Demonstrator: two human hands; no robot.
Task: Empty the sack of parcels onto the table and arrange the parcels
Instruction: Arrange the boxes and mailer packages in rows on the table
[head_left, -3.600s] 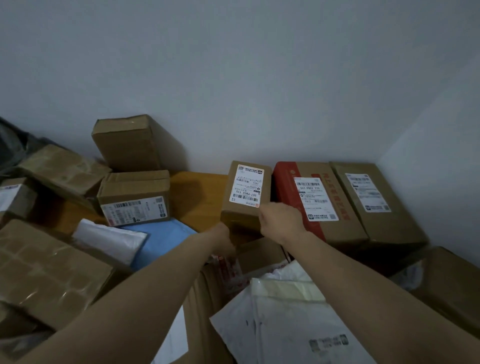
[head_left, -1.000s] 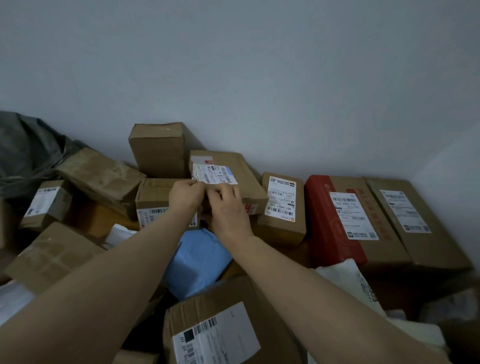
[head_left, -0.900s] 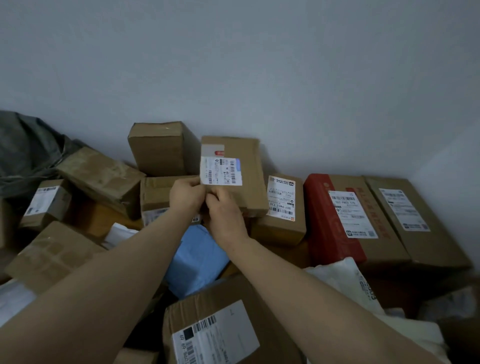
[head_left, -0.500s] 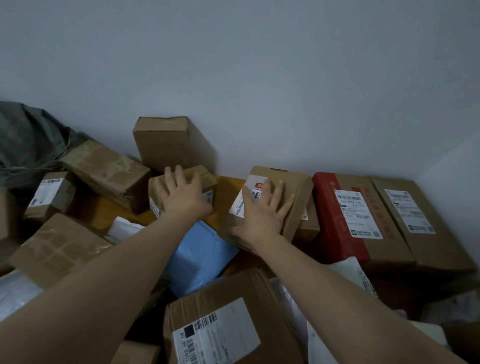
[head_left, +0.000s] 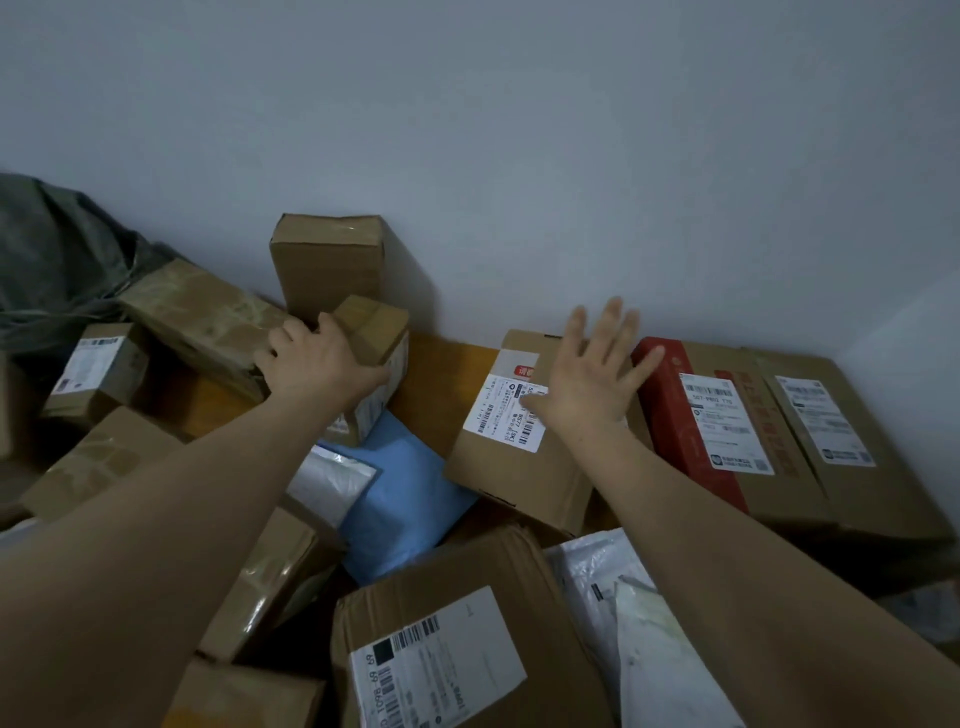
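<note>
Head view, down over hands (head_left: 587, 384)

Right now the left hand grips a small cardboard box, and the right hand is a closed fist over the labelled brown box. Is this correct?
Not quite. The head view shows the right hand open, fingers spread, over the labelled brown box. The left hand does grip the small cardboard box.
</note>
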